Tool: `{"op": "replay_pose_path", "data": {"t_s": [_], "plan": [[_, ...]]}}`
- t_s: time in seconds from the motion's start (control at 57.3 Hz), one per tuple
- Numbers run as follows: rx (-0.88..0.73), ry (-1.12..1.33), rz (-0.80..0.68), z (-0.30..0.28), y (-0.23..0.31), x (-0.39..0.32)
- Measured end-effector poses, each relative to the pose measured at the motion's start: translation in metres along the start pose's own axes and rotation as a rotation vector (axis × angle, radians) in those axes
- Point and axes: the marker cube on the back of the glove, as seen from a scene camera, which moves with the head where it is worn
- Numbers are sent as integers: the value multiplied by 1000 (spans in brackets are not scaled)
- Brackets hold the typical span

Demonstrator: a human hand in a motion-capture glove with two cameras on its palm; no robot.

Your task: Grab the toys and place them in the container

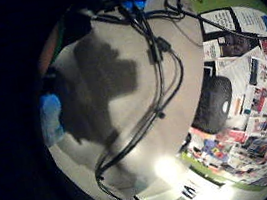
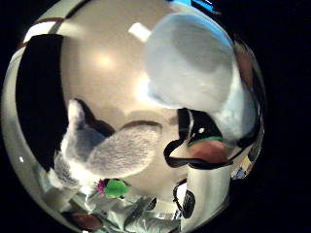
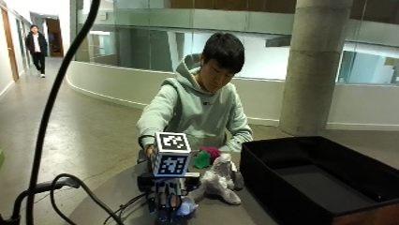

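While right hand grips pale toy, grey plush lies lengthwise toward container.

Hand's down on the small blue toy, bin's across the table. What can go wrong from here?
1. The right hand covers the blue toy near the table edge; a poor grip may knock it off.
2. The grey plush lies between hand and black container; a low carry might drag it.
3. The container's wall looks high, so the toy may clip the rim unless lifted well.
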Motion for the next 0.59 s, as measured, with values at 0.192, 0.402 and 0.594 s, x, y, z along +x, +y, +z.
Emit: {"op": "replay_pose_path", "data": {"t_s": [0.192,0.402,0.594], "plan": [[58,-48,-48,-19,15,-10],[164,-133,-162,-108,49,-43],[253,-135,-257,-205,97,-102]]}}
